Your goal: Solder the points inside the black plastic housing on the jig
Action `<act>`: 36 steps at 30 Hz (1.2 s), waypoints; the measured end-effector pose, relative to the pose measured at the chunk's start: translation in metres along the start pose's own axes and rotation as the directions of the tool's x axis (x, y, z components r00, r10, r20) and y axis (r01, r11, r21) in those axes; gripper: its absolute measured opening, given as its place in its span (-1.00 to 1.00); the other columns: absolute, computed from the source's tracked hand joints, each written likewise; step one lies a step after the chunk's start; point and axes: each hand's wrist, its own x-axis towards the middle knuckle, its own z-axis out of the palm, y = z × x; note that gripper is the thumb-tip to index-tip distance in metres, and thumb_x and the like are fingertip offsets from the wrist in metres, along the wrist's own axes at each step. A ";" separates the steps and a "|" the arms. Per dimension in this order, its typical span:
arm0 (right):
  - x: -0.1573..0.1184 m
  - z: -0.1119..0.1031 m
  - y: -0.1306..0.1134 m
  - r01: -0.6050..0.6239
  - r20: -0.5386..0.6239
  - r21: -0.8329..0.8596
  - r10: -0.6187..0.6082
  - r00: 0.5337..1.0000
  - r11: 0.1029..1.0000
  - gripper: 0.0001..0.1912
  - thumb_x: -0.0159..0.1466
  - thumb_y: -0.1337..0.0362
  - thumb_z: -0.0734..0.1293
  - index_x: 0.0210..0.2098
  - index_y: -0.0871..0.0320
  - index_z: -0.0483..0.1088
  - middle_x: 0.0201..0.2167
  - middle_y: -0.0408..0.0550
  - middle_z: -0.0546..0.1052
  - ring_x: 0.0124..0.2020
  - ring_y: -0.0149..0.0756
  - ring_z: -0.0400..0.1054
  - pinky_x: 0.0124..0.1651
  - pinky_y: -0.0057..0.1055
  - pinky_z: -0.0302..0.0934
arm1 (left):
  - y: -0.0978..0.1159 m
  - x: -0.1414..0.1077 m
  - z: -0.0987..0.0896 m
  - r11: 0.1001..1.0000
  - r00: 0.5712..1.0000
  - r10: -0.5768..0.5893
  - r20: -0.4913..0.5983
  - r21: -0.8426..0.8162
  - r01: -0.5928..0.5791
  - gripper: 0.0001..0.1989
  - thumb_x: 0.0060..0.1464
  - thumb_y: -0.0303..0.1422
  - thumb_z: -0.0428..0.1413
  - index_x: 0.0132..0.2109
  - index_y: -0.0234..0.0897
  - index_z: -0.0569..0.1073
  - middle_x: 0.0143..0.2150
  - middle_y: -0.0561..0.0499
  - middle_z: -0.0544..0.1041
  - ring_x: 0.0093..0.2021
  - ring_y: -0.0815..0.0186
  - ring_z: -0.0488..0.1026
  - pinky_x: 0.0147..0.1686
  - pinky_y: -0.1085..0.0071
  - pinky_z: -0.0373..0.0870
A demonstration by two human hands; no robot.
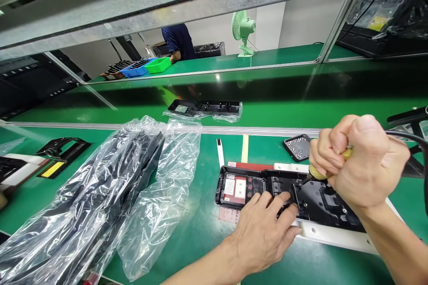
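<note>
A long black plastic housing lies in a white fixture on the green bench. My left hand rests across its near edge with the fingers spread. My right hand is wrapped round a yellow-handled screwdriver. The tool slants down to the left, and its tip meets the inside of the housing just beyond my left fingertips. Whether a screw sits under the tip, I cannot tell. Just behind the housing stands a small black tray of tiny bright pieces, probably screws.
A clear plastic bag of black parts covers the left bench. Another black housing lies on plastic film farther back. Beyond are a green fan, a green bin and a person in dark blue. A metal beam crosses above.
</note>
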 end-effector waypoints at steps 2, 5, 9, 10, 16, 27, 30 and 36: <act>0.000 0.000 0.000 0.000 0.002 0.000 0.000 1.000 1.000 -0.50 0.31 0.00 0.37 -0.60 0.12 0.17 -0.77 -0.27 0.10 -0.79 -0.50 -0.02 -0.78 -0.48 -0.12 | 0.000 0.000 0.000 1.000 1.000 -0.002 0.000 -0.001 0.002 -0.60 0.43 -0.12 -0.08 0.25 -0.16 0.38 0.33 0.07 0.35 -0.05 0.17 0.38 -0.10 0.17 0.40; 0.000 0.000 0.001 -0.009 0.003 0.004 0.009 1.000 1.000 -0.50 0.30 -0.01 0.37 -0.60 0.12 0.18 -0.77 -0.27 0.11 -0.80 -0.51 -0.02 -0.78 -0.48 -0.11 | 0.001 0.000 -0.001 1.000 1.000 -0.004 0.002 -0.002 0.004 -0.60 0.43 -0.12 -0.08 0.25 -0.16 0.38 0.33 0.06 0.35 -0.04 0.17 0.38 -0.10 0.17 0.40; 0.000 0.000 0.001 0.005 0.003 0.005 -0.005 1.000 1.000 -0.51 0.31 0.00 0.37 -0.60 0.12 0.19 -0.77 -0.27 0.11 -0.80 -0.51 -0.01 -0.78 -0.48 -0.10 | 0.001 0.000 0.000 1.000 1.000 -0.005 -0.003 0.001 0.005 -0.60 0.42 -0.12 -0.06 0.25 -0.15 0.38 0.33 0.05 0.36 -0.05 0.18 0.38 -0.09 0.17 0.41; 0.000 0.000 0.001 0.004 0.002 0.007 -0.004 1.000 1.000 -0.51 0.31 0.00 0.37 -0.60 0.12 0.19 -0.77 -0.27 0.10 -0.80 -0.51 -0.01 -0.78 -0.48 -0.10 | 0.001 0.000 0.000 1.000 1.000 -0.004 -0.005 0.003 0.004 -0.61 0.42 -0.12 -0.05 0.25 -0.15 0.39 0.33 0.04 0.36 -0.05 0.18 0.38 -0.09 0.18 0.41; 0.000 0.001 0.000 -0.006 -0.001 -0.006 0.006 1.000 1.000 -0.46 0.29 -0.09 0.36 -0.61 0.12 0.17 -0.78 -0.28 0.10 -0.80 -0.52 -0.01 -0.78 -0.51 -0.10 | 0.000 0.000 0.001 1.000 1.000 0.006 -0.001 0.004 -0.006 -0.60 0.43 -0.11 -0.07 0.25 -0.16 0.38 0.34 0.05 0.35 -0.04 0.17 0.38 -0.09 0.18 0.41; -0.001 0.002 -0.001 -0.022 -0.008 -0.012 0.022 1.000 1.000 -0.46 0.28 -0.09 0.36 -0.61 0.11 0.16 -0.78 -0.28 0.09 -0.80 -0.51 -0.02 -0.80 -0.49 -0.11 | 0.000 0.000 0.001 1.000 1.000 0.006 -0.002 0.006 -0.006 -0.60 0.43 -0.11 -0.08 0.25 -0.16 0.38 0.33 0.06 0.35 -0.05 0.16 0.37 -0.12 0.17 0.40; -0.001 0.002 -0.001 -0.014 -0.013 -0.018 0.013 1.000 1.000 -0.47 0.30 -0.07 0.35 -0.61 0.11 0.16 -0.78 -0.28 0.08 -0.80 -0.50 -0.03 -0.80 -0.49 -0.12 | 0.000 -0.001 0.001 1.000 1.000 0.004 -0.004 0.009 -0.004 -0.60 0.43 -0.11 -0.08 0.25 -0.16 0.38 0.32 0.05 0.36 -0.04 0.16 0.37 -0.11 0.17 0.39; -0.001 0.002 -0.001 -0.014 -0.007 -0.019 0.014 1.000 1.000 -0.47 0.30 -0.08 0.34 -0.60 0.12 0.16 -0.78 -0.28 0.10 -0.80 -0.52 -0.02 -0.78 -0.50 -0.11 | 0.000 -0.001 0.001 1.000 1.000 0.005 0.002 0.000 -0.005 -0.59 0.44 -0.10 -0.09 0.26 -0.16 0.37 0.34 0.07 0.34 -0.04 0.16 0.37 -0.12 0.17 0.39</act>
